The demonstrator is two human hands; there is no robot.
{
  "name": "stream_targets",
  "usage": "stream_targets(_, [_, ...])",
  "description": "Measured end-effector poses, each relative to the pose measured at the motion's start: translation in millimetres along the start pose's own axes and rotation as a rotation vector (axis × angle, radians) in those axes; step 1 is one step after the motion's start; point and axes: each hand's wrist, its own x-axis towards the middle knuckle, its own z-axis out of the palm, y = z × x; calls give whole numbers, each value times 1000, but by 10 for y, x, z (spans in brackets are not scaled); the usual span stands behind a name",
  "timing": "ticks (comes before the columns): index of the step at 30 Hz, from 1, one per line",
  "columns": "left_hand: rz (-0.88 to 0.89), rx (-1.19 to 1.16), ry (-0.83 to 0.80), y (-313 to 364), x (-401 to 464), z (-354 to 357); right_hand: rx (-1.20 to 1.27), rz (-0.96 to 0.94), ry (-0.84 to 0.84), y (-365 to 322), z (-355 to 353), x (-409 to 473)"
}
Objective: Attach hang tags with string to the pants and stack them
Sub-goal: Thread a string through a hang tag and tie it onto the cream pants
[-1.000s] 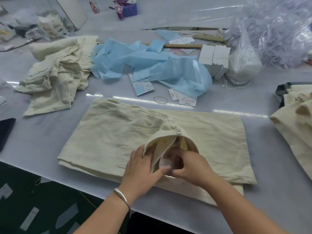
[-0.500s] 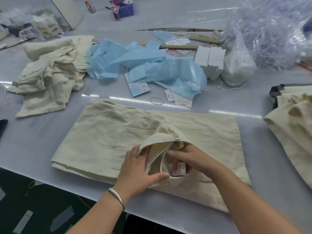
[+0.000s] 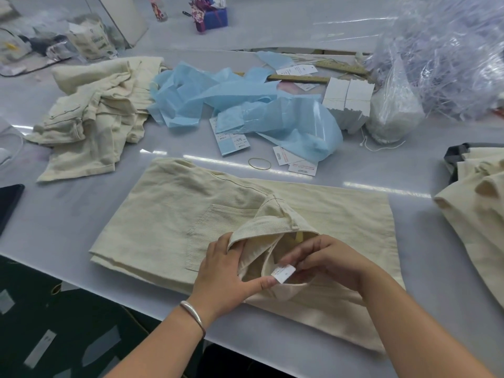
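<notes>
Folded cream pants (image 3: 174, 222) flat on the table (image 3: 425, 317), waistband (image 3: 272, 222) turned up and open at the near edge. Left hand (image 3: 226, 271) gripping the waistband fold, fingers tucked under the flap, thumb stretched across to touch the corner of a small white label (image 3: 285, 273). Right hand (image 3: 330, 261) pinching that same label from the other side, fingers curled over it, label just inside the opened waist. Silver bangle (image 3: 193, 313) on the left wrist. Directly beyond the grip, past the far edge of the pants, a rubber band (image 3: 259, 163) and a few loose hang tags (image 3: 296, 160) on the table. Further beyond, crumpled blue tissue (image 3: 240, 105), with a blue-and-white card (image 3: 233, 143) at its near edge. Beyond and to the right of the grip, a stack of white tags (image 3: 347, 103), a clear bag of white string (image 3: 392, 115) just beside it, and a big heap of clear plastic (image 3: 450, 50) behind. Left of and beyond the grip, a rumpled pile of cream pants (image 3: 95, 115). Well to the right of the grip, a stack of folded cream pants (image 3: 477, 208) at the table's edge. Whether any string is on the label: cannot tell.
</notes>
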Motion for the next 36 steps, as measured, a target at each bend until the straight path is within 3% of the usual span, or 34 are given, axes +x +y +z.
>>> stream_targets(6, [15,11,15,-12,3,-1,-108,-54,148,17,172,-58])
stream_targets(13, [13,-10,-10,15,-13,-48,-107,-68,183,-45,189,-155])
stream_targets(17, [92,-145,36,115,-76,-144,-154,-246,444,-207,188,-151])
stream_targets(21, [346,-434,194,296,-111,-369,-38,-496,664,-533,175,-70])
stream_targets(23, [373,-684,40,373,-86,-463,-9,-565,719,-724,196,49])
stream_targets(25, [268,-955,-220,400,-1,-501,-38,-591,740,-912,232,220])
stream_targets(27, [167,-963,-310,299,158,-498,-91,-579,737,-1089,282,450])
stream_targets(30, [116,-799,-121,-74,540,-657,-170,-520,709,-1308,409,902])
stream_targets(36, [-49,-745,250,-1094,1854,-1478,-248,-337,699,-1604,690,2071])
